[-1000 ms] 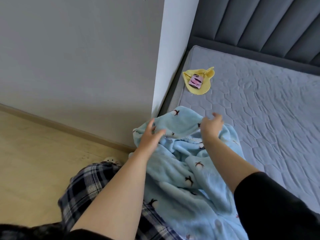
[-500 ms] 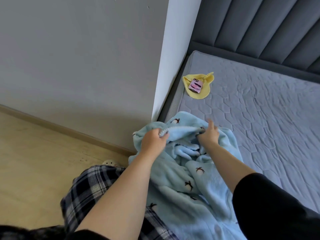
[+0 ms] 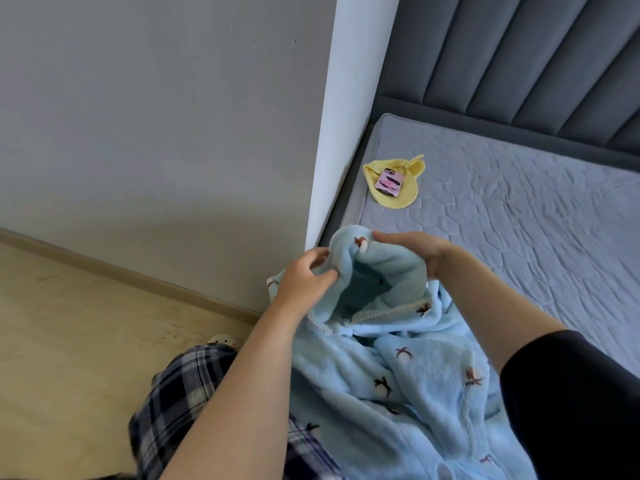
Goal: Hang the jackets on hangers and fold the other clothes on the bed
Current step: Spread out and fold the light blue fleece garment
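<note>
Gripping the blue fleece garment (image 3: pixel 398 375) from both sides, the left hand (image 3: pixel 304 275) has its fingers (image 3: pixel 320 261) curled and pinching the plush rim; the right hand (image 3: pixel 415 251) pinches the top fold between thumb and fingertips; the cloth between them gapes into a rounded, hood-like pocket. The garment is thick and fluffy, pale blue with small dark-and-pink motifs and a white nubbly trim; its lower part lies crumpled over the near corner of the bed (image 3: pixel 519 209) and against the person's plaid trousers (image 3: pixel 180 393). The mattress cover is grey, quilted in hexagons and faintly creased; a padded, channelled headboard (image 3: pixel 519 57) rises behind it. A flat yellow cloth (image 3: pixel 394 201) with a small pink rectangular item (image 3: pixel 390 181) on it sits near the mattress corner, well apart from the hands. Half a second ago the hands held the fleece lower, its edge stretched flat between them; now they are raised and the pocket has opened; the yellow cloth has not moved.
</note>
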Action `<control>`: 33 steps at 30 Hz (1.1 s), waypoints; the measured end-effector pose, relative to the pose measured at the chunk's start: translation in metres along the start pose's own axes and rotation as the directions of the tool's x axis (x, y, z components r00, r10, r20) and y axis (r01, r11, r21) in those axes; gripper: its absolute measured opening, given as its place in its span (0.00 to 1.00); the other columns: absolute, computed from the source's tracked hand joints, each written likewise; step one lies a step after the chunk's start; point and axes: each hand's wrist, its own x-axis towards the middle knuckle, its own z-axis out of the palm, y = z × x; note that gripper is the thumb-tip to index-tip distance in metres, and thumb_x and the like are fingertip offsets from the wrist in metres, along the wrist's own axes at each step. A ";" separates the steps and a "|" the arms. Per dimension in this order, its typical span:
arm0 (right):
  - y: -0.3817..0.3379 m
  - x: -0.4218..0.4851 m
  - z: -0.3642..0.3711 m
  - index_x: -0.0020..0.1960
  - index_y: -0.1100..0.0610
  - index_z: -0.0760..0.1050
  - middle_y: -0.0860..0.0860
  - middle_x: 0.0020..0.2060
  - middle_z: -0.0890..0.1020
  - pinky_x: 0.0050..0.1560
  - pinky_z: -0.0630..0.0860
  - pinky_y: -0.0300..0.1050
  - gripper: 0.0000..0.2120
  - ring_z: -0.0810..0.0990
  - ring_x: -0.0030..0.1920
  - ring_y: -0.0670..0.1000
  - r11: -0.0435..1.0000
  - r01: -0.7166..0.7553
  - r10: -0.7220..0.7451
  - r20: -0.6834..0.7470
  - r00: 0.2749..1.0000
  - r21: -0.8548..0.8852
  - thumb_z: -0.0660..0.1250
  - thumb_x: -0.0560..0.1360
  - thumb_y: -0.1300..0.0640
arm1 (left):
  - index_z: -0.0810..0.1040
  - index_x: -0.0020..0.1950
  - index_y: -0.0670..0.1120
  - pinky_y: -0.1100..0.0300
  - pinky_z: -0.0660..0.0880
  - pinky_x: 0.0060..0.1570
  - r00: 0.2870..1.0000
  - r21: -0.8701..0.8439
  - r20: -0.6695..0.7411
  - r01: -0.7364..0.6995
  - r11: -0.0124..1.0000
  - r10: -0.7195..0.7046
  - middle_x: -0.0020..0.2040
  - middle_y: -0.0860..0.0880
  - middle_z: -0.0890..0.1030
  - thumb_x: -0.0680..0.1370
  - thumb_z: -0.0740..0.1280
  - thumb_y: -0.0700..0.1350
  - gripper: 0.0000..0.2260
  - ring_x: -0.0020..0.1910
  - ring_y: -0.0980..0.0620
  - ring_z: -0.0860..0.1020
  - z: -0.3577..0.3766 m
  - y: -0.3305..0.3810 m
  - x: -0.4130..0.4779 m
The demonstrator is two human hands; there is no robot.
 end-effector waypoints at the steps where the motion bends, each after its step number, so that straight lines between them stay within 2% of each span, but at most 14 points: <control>1: -0.001 -0.001 0.000 0.59 0.64 0.76 0.63 0.53 0.82 0.45 0.81 0.51 0.31 0.83 0.49 0.59 1.000 -0.007 0.006 0.035 0.999 0.010 0.67 0.67 0.40 | 0.78 0.55 0.54 0.69 0.69 0.40 0.998 0.010 0.049 0.034 0.999 -0.034 0.47 0.59 0.80 0.75 0.68 0.51 0.09 0.49 0.61 0.77 -0.001 0.001 0.000; 5: 0.001 -0.001 -0.002 0.51 0.62 0.81 0.60 0.46 0.84 0.37 0.81 0.47 0.24 0.85 0.43 0.56 0.997 0.019 -0.019 -0.001 1.000 0.075 0.68 0.69 0.41 | 0.82 0.47 0.43 0.60 0.76 0.36 0.917 -0.481 0.071 0.375 0.792 -0.392 0.40 0.45 0.83 0.78 0.64 0.49 0.11 0.40 0.47 0.81 -0.011 0.011 0.000; 7: 0.011 0.003 -0.009 0.54 0.61 0.78 0.58 0.45 0.84 0.40 0.82 0.47 0.21 0.84 0.42 0.54 0.992 0.109 -0.118 -0.160 0.980 -0.063 0.69 0.72 0.44 | 0.81 0.47 0.39 0.58 0.78 0.32 0.845 -0.774 0.062 0.377 0.508 -0.532 0.37 0.42 0.82 0.78 0.64 0.50 0.14 0.34 0.46 0.82 -0.019 0.011 0.001; 9: 0.020 0.004 -0.013 0.55 0.60 0.78 0.57 0.47 0.82 0.47 0.80 0.47 0.16 0.82 0.45 0.53 0.937 0.169 -0.224 -0.156 0.962 -0.305 0.70 0.73 0.52 | 0.79 0.50 0.42 0.52 0.80 0.41 0.826 -0.818 -0.034 0.300 0.491 -0.563 0.43 0.41 0.83 0.79 0.65 0.51 0.13 0.42 0.44 0.82 -0.024 0.003 0.005; 13: 0.033 0.008 -0.010 0.43 0.56 0.76 0.50 0.36 0.77 0.35 0.69 0.41 0.04 0.75 0.40 0.52 0.626 -0.010 -0.330 -0.277 0.902 -0.780 0.70 0.70 0.62 | 0.80 0.51 0.50 0.68 0.74 0.47 0.929 -0.482 -0.274 0.093 0.871 -0.251 0.52 0.51 0.80 0.75 0.71 0.44 0.06 0.49 0.57 0.78 -0.019 -0.002 0.004; 15: 0.036 0.011 -0.008 0.42 0.58 0.71 0.53 0.33 0.74 0.30 0.65 0.43 0.03 0.73 0.36 0.57 0.556 -0.127 -0.580 -0.492 0.649 -0.822 0.63 0.70 0.64 | 0.81 0.54 0.48 0.71 0.67 0.41 0.927 0.054 -0.374 0.009 0.999 0.012 0.51 0.53 0.78 0.74 0.70 0.38 0.10 0.46 0.57 0.75 -0.011 -0.010 0.002; 17: 0.036 0.010 -0.008 0.44 0.58 0.66 0.54 0.29 0.71 0.27 0.58 0.42 0.04 0.69 0.30 0.57 0.513 -0.204 -0.736 -0.549 0.396 -0.834 0.60 0.71 0.65 | 0.81 0.50 0.44 0.63 0.65 0.38 0.842 0.406 -0.489 -0.012 0.914 0.228 0.47 0.49 0.78 0.73 0.66 0.34 0.10 0.42 0.50 0.74 -0.008 -0.013 -0.004; 18: 0.034 0.008 -0.008 0.45 0.58 0.65 0.53 0.28 0.70 0.26 0.57 0.42 0.04 0.68 0.29 0.56 0.516 -0.235 -0.736 -0.567 0.370 -0.824 0.59 0.72 0.64 | 0.80 0.46 0.43 0.59 0.64 0.34 0.797 0.456 -0.542 0.010 0.890 0.269 0.43 0.47 0.78 0.73 0.65 0.33 0.08 0.38 0.47 0.73 -0.009 -0.013 -0.005; 21: 0.021 0.006 -0.006 0.44 0.61 0.69 0.54 0.29 0.72 0.27 0.67 0.43 0.03 0.72 0.28 0.54 0.766 -0.129 -0.429 -0.649 0.628 -0.630 0.58 0.74 0.61 | 0.75 0.39 0.45 0.60 0.66 0.30 0.823 0.135 -0.562 0.188 0.973 -0.081 0.35 0.48 0.76 0.72 0.61 0.35 0.07 0.32 0.48 0.72 -0.013 -0.008 0.002; 23: 0.017 0.001 0.000 0.46 0.63 0.71 0.55 0.29 0.76 0.28 0.75 0.43 0.05 0.75 0.26 0.51 0.979 0.187 -0.203 -0.456 0.867 -0.081 0.61 0.76 0.61 | 0.76 0.42 0.44 0.58 0.74 0.37 0.858 -0.400 -0.253 0.328 0.856 -0.447 0.36 0.45 0.78 0.75 0.60 0.36 0.07 0.34 0.48 0.76 -0.014 0.002 0.006; 25: 0.019 -0.002 -0.006 0.50 0.63 0.73 0.55 0.33 0.79 0.34 0.80 0.41 0.09 0.79 0.31 0.50 0.830 0.378 -0.333 -0.180 0.926 0.410 0.64 0.76 0.56 | 0.77 0.46 0.40 0.59 0.78 0.38 0.908 -0.681 0.047 0.334 0.652 -0.416 0.37 0.44 0.81 0.78 0.59 0.36 0.07 0.35 0.50 0.81 -0.016 0.006 0.004; 27: 0.030 0.004 -0.014 0.55 0.64 0.74 0.56 0.40 0.81 0.44 0.81 0.44 0.13 0.81 0.40 0.52 0.700 0.407 -0.436 -0.100 0.894 0.587 0.60 0.76 0.56 | 0.75 0.50 0.37 0.59 0.80 0.37 0.937 -0.826 0.178 0.309 0.471 -0.302 0.39 0.43 0.84 0.79 0.57 0.35 0.07 0.38 0.50 0.83 -0.021 0.006 0.003; 30: 0.066 0.024 -0.010 0.61 0.63 0.74 0.57 0.45 0.80 0.47 0.78 0.45 0.15 0.78 0.45 0.54 0.938 0.335 -0.290 -0.333 0.897 0.086 0.60 0.76 0.69 | 0.76 0.55 0.36 0.56 0.80 0.51 0.945 -0.838 0.276 0.326 0.437 -0.176 0.49 0.39 0.83 0.77 0.56 0.32 0.11 0.49 0.46 0.83 -0.021 0.003 0.002; 33: 0.094 0.047 0.013 0.56 0.59 0.72 0.54 0.46 0.77 0.47 0.77 0.44 0.16 0.76 0.47 0.52 0.866 0.098 -0.270 -0.293 0.917 -0.491 0.68 0.70 0.66 | 0.77 0.55 0.40 0.56 0.77 0.57 0.959 -0.627 0.174 0.285 0.725 -0.226 0.48 0.43 0.84 0.74 0.59 0.26 0.15 0.52 0.47 0.82 -0.008 -0.007 0.005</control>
